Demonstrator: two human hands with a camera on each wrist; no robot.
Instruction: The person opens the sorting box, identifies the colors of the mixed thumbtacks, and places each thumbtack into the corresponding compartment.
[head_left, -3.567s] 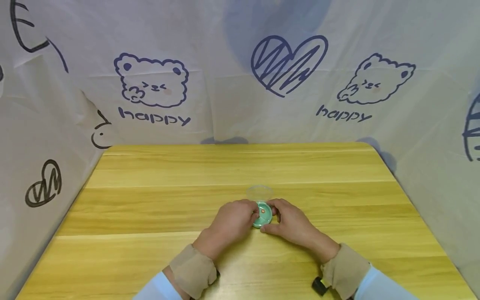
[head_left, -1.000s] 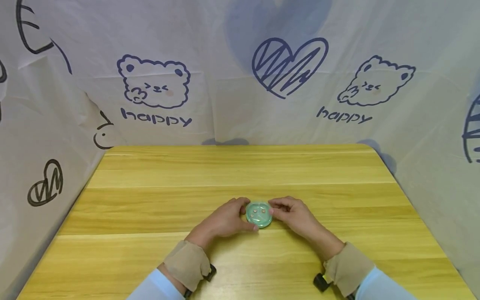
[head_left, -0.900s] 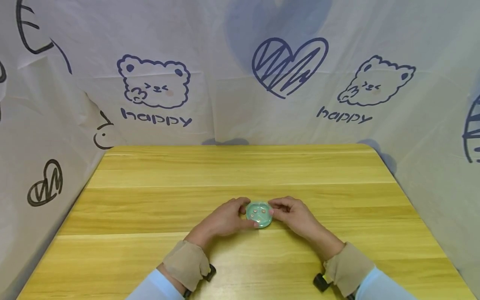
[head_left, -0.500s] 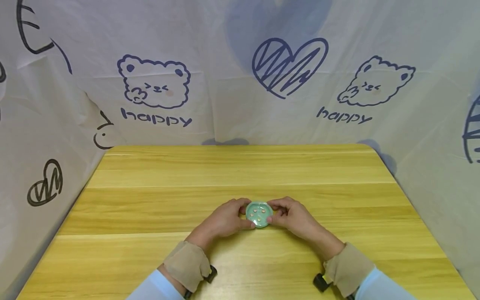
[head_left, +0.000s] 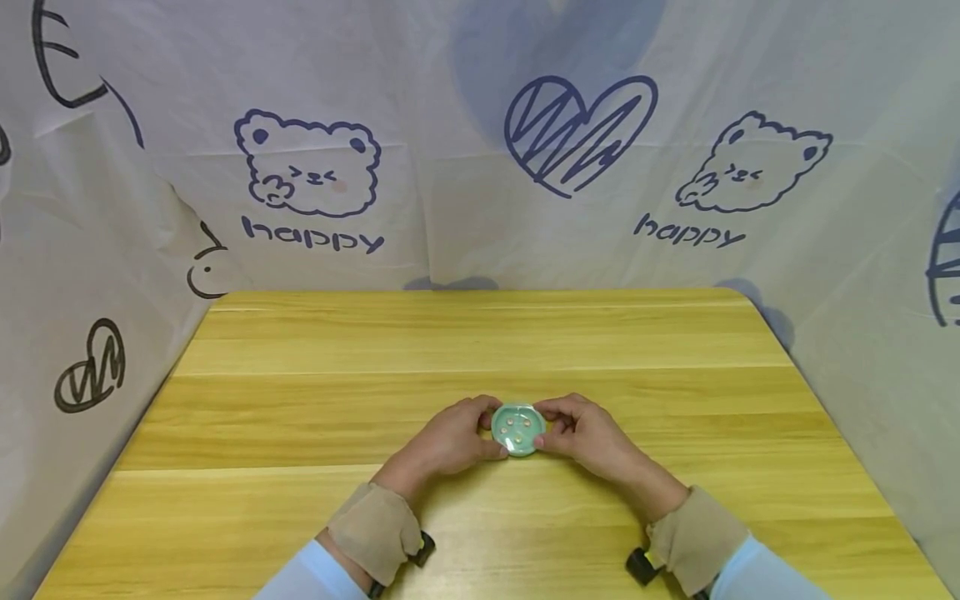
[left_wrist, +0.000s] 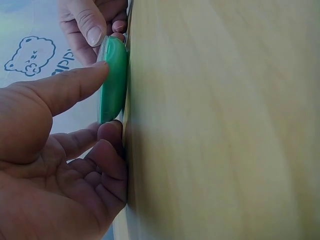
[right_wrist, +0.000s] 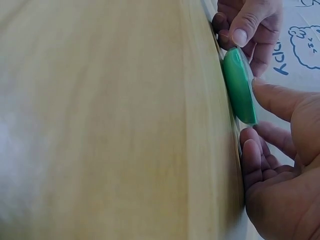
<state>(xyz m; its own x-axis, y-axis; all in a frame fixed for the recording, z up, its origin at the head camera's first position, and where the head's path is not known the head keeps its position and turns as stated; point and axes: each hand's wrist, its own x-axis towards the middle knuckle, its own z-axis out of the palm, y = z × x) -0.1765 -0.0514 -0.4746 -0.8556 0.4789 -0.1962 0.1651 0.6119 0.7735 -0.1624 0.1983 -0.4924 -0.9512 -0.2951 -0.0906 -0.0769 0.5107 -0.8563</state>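
A small round green case with a clear lid and several small orange dots inside lies flat on the wooden table. My left hand pinches its left edge and my right hand pinches its right edge. In the left wrist view the left thumb lies on top of the case, and curled fingers touch its rim at the table. In the right wrist view the right thumb presses on the case, with fingers beside it.
White printed cloth with bears and a heart walls in the table at the back and on both sides. Bare wood lies around the hands. Tan cuffs and black wrist mounts sit near the front edge.
3.6 s ago the clear lid lay on the table behind the open case; now it covers the case. In the last second both hands closed in a little on the case.
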